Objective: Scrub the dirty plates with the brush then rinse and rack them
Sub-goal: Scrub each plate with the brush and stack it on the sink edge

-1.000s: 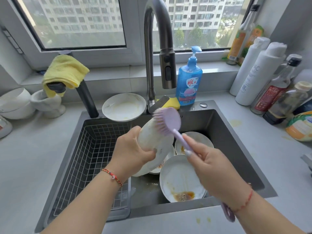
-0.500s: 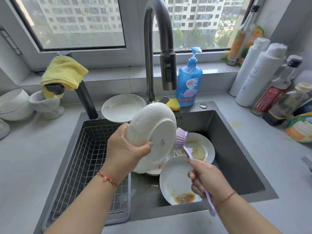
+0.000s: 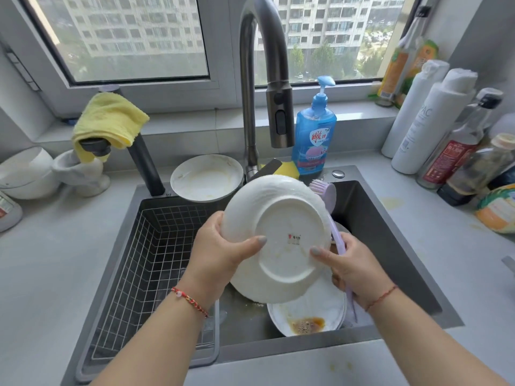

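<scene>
**Q:** What are the fingers doing?

**A:** The left hand point(image 3: 223, 252) grips the rim of a round white ceramic plate point(image 3: 278, 238), thumb laid flat across its underside, the other fingers hidden behind it. The right hand point(image 3: 354, 271) curls round the handle of a lilac plastic dish brush point(image 3: 333, 218) while its thumb presses the same underside.

**Q:** Where is that plate?

**A:** Tilted, base toward the camera, held above the dark steel sink point(image 3: 390, 246). The brush head pokes up behind the plate's upper right edge.

**Q:** What lies in the sink?

**A:** Below the held plate, a white plate with brown sauce residue point(image 3: 309, 316) sits on the sink floor, stacked on others. In the sink's left half stands a wire mesh rack point(image 3: 145, 260).

**Q:** And around the sink?

**A:** On its back rim, a smeared white shallow bowl point(image 3: 206, 178). Behind the sink rises a grey gooseneck tap point(image 3: 262, 79), with a blue pump bottle of dish soap point(image 3: 315, 135) and a yellow sponge point(image 3: 287, 168) beside it. A yellow cloth point(image 3: 108, 121) drapes over a dark spout point(image 3: 145, 160) at the sink's left rear corner. Bottles point(image 3: 446, 135) crowd the counter to the sink's right.
</scene>
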### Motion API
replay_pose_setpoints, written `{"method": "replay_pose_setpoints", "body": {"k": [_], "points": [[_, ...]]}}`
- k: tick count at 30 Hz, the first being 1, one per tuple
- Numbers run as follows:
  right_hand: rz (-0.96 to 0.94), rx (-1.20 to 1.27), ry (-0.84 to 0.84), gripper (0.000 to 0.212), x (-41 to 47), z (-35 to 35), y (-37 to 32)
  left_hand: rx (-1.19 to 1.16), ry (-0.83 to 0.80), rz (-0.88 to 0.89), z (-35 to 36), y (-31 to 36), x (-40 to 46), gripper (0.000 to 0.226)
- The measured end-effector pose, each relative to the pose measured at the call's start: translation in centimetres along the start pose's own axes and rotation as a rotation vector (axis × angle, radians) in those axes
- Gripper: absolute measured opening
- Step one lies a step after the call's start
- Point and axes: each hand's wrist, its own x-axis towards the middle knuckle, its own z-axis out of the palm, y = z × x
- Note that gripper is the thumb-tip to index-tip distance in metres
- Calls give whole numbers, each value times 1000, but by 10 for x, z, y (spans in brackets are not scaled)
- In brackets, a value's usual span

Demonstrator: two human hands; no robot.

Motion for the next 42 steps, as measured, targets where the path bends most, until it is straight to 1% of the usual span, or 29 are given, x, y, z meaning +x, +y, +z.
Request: {"method": "replay_pose_setpoints", "body": {"k": [4,5,8,11,13,15,18,21,23,26,28,30,32,34,36,37,39,40,42], "points": [[-88,-425,-80,50,6,-17,-26,146,-112,-88,-2,4,1,70],[-116,-520,-90,48,7,-18,-32,181,-147,-103,-2,5,1,71],[-188,-680,-89,54,12,-17,-41,318,-210,-89,0,7,2,62],[-233,-766,-55,56,10,-12,-44,404,-202,-10,2,7,2,48],[-277,-765,1,53,9,-9,-42,420,-175,26,3,7,1,44],[-322,-730,69,44,6,-8,-40,420,-132,38,2,6,1,41],[-315,-592,162,31,-2,-6,-36,407,-54,49,-2,6,0,40],[-295,-473,212,24,-16,-7,-32,367,14,67,-6,7,-2,40],[-269,-465,225,26,-25,-5,-28,347,51,76,-7,9,-2,40],[-232,-463,209,31,-34,1,-27,333,53,90,-7,8,-1,41],[-268,-452,183,34,-42,9,-34,338,48,94,-6,6,-1,41],[-327,-435,121,39,-55,21,-45,353,54,88,-4,1,0,40],[-399,-514,27,41,-71,35,-48,342,65,73,-1,-3,1,41],[-418,-648,-77,40,-85,49,-45,332,68,82,4,-5,3,40],[-415,-778,-151,43,-94,58,-43,415,75,125,8,-5,3,42],[-422,-831,-144,44,-94,58,-44,396,83,119,8,-6,2,41],[-433,-877,-51,45,-83,48,-48,300,74,81,2,-8,-1,38],[-417,-855,12,44,-74,40,-50,275,75,71,-3,-9,-2,41],[-323,-796,111,39,-55,24,-53,252,72,69,-10,-10,-4,44]]}}
